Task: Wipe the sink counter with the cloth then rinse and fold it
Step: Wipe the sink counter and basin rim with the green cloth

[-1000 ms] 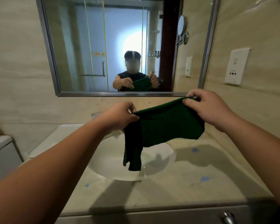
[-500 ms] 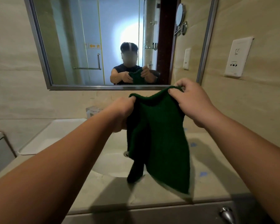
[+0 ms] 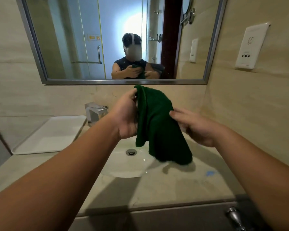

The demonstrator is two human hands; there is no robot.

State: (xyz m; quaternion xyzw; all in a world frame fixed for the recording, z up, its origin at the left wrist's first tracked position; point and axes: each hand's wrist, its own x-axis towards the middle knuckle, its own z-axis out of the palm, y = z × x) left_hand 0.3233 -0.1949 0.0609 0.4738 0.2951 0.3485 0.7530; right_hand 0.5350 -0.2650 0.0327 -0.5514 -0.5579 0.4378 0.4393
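A dark green cloth hangs doubled over above the white sink basin. My left hand pinches its top fold, raised near the mirror's lower edge. Lower down, my right hand is against the cloth's right side at mid height; its fingers lie flat on the fabric, with the thumb hidden behind. The cloth's lower end dangles over the basin's right rim. The beige stone counter surrounds the basin.
A chrome faucet stands behind the basin on the left. A white tray lies on the counter's left side. The wall mirror is ahead, a white wall socket on the right, and a metal knob below the counter edge.
The cloth was stretched between both hands; the hands came together and it now hangs folded from my left hand. My right hand dropped from the top edge to the cloth's side.
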